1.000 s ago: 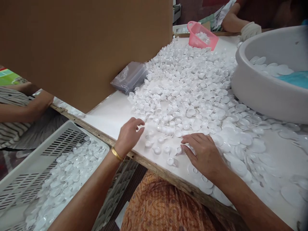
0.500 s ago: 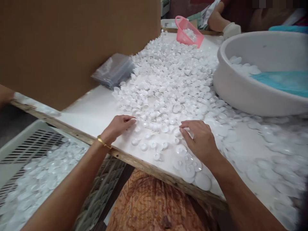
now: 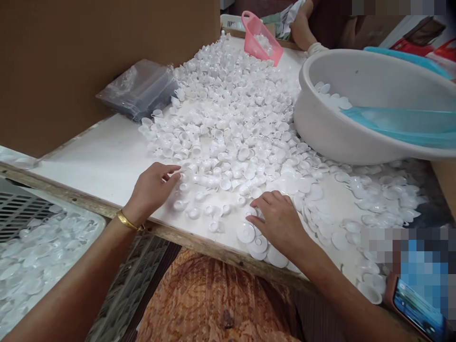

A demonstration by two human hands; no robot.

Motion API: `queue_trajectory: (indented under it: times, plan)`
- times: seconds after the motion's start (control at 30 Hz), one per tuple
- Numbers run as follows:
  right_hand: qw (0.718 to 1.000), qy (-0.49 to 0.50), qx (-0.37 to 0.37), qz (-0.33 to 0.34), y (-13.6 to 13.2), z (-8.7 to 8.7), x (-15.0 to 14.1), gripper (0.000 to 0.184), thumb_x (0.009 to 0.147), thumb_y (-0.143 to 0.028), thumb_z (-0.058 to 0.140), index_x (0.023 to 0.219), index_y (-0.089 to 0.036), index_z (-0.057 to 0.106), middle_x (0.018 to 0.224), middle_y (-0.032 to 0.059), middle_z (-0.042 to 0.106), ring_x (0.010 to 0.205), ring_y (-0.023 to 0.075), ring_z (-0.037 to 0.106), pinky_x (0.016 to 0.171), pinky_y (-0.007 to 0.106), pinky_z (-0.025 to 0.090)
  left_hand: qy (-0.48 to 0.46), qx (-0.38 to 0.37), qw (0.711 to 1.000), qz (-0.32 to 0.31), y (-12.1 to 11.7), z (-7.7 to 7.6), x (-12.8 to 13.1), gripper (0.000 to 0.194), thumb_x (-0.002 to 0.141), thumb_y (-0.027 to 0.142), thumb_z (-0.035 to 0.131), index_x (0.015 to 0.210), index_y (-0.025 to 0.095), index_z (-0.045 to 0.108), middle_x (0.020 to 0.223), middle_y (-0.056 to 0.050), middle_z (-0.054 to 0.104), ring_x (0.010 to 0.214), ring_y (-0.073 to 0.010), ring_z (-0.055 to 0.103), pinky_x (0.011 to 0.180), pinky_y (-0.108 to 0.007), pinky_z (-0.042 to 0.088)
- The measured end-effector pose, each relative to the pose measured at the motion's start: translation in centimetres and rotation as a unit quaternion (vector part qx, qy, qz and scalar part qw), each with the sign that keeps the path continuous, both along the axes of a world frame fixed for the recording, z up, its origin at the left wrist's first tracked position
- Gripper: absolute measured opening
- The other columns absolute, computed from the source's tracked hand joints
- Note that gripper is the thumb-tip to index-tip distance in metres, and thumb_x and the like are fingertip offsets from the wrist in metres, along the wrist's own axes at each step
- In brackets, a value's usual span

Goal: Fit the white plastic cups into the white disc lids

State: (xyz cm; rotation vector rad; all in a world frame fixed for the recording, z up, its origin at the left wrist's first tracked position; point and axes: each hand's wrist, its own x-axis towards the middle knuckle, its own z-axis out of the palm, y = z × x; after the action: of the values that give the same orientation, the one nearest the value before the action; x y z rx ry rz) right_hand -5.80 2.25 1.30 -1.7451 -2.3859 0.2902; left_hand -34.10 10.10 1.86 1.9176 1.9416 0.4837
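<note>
My left hand, with a gold bangle at its wrist, hovers over the table's near-left part. Its thumb and index finger come close together beside small white cups; what they pinch, if anything, blends into the white pieces. To the right, my right hand curves down with thumb and index finger on either side of a small white saucer. Under and beside it, more saucers overlap near the table edge. Beyond both hands spreads a heap of tiny white plastic cups.
A grey tub holds white pieces and blue plastic. A pink scoop lies behind the heap, near a co-worker's gloved hand. Plastic bags rest by brown cardboard. A basket stands lower left; a phone lower right.
The view has swung right, so the tub shows more fully and a phone has appeared. My left fingertips have drawn closer together. My right hand has lowered onto the saucers.
</note>
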Motion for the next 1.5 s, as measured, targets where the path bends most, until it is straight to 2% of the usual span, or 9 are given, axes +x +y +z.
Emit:
queue_trajectory:
  times: [0.3,0.43,0.6,0.73,0.83,0.93,1.0,1.23,1.5]
  plan:
    - [0.970,0.199,-0.110,-0.086,0.4,1.9,1.3,0.010,0.081,-0.030,0.058,0.076,-0.022,0.059,0.067,-0.0023,0.060,0.061,0.0142,0.056,0.055,0.026,0.041,-0.012,0.044,0.999,0.024,-1.5,0.4,-1.0,0.031,0.079,0.033,0.048,0.099,0.020,0.068,0.091,-0.004,0.059,0.073,-0.0137,0.055,0.073,-0.028,0.045]
    - [0.899,0.367,-0.223,-0.086,1.1,2.7,-2.0,0.013,0.082,-0.032,0.055,0.078,-0.020,0.058,0.067,-0.0006,0.063,0.061,0.0137,0.060,0.053,0.024,0.045,-0.147,-0.036,0.987,0.057,-2.3,1.3,-1.2,0.031,0.078,0.038,0.052,0.092,0.018,0.069,0.084,-0.004,0.065,0.069,-0.0136,0.055,0.063,-0.026,0.045]
    - [0.790,0.493,-0.355,-0.086,3.5,2.1,-7.3,0.009,0.079,-0.024,0.056,0.075,-0.016,0.055,0.062,-0.0013,0.059,0.059,0.0119,0.062,0.054,0.023,0.048,-0.306,-0.148,0.940,-0.014,-4.3,2.1,1.1,0.034,0.079,0.043,0.054,0.088,0.015,0.069,0.071,-0.003,0.064,0.055,-0.0094,0.052,0.052,-0.022,0.043]
    - [0.770,0.516,-0.365,-0.092,4.6,1.2,-9.5,0.010,0.079,-0.024,0.057,0.076,-0.015,0.055,0.058,-0.0022,0.058,0.055,0.0108,0.061,0.053,0.022,0.048,-0.347,-0.178,0.920,-0.034,-5.2,1.8,2.0,0.030,0.078,0.042,0.055,0.074,0.015,0.066,0.055,0.001,0.058,0.050,-0.0080,0.049,0.051,-0.020,0.041]
    - [0.804,0.490,-0.332,-0.063,4.8,1.0,-10.5,0.009,0.082,-0.024,0.054,0.079,-0.015,0.055,0.062,0.0000,0.061,0.059,0.0129,0.062,0.056,0.025,0.049,-0.359,-0.173,0.917,-0.004,-5.0,1.5,1.3,0.028,0.076,0.040,0.058,0.064,0.015,0.061,0.052,0.001,0.058,0.046,-0.0079,0.048,0.049,-0.021,0.040]
    - [0.919,0.365,-0.149,0.017,4.8,0.8,-11.1,0.012,0.085,-0.020,0.050,0.091,-0.015,0.060,0.086,0.0063,0.066,0.079,0.0179,0.063,0.071,0.033,0.050,-0.272,-0.059,0.957,0.082,-4.1,1.3,-0.4,0.027,0.076,0.040,0.058,0.074,0.015,0.067,0.057,0.000,0.061,0.049,-0.0100,0.052,0.050,-0.022,0.042]
    - [0.965,0.246,-0.018,0.092,4.6,0.5,-11.5,0.019,0.086,-0.018,0.049,0.100,-0.015,0.061,0.101,0.0088,0.065,0.095,0.0215,0.059,0.082,0.038,0.045,-0.188,0.024,0.976,0.106,-3.3,1.1,-1.5,0.028,0.077,0.041,0.058,0.083,0.017,0.070,0.067,-0.001,0.066,0.056,-0.0122,0.058,0.053,-0.023,0.045]
    - [0.987,0.066,0.065,0.135,5.3,-0.1,-13.6,0.028,0.090,-0.023,0.045,0.113,-0.012,0.058,0.111,0.0125,0.062,0.099,0.0254,0.054,0.082,0.039,0.042,-0.093,0.070,0.992,0.041,-1.1,-0.6,-1.7,0.022,0.081,0.030,0.054,0.089,0.020,0.072,0.083,-0.003,0.071,0.071,-0.0150,0.064,0.067,-0.025,0.049]
    - [0.986,0.117,0.021,0.119,6.1,-0.9,-16.2,0.042,0.087,-0.022,0.047,0.127,-0.009,0.044,0.098,0.0138,0.065,0.094,0.0252,0.056,0.082,0.038,0.042,-0.041,0.083,0.996,0.012,-1.5,-1.3,-2.3,0.022,0.081,0.023,0.052,0.092,0.020,0.071,0.090,-0.004,0.071,0.081,-0.0163,0.065,0.075,-0.027,0.049]
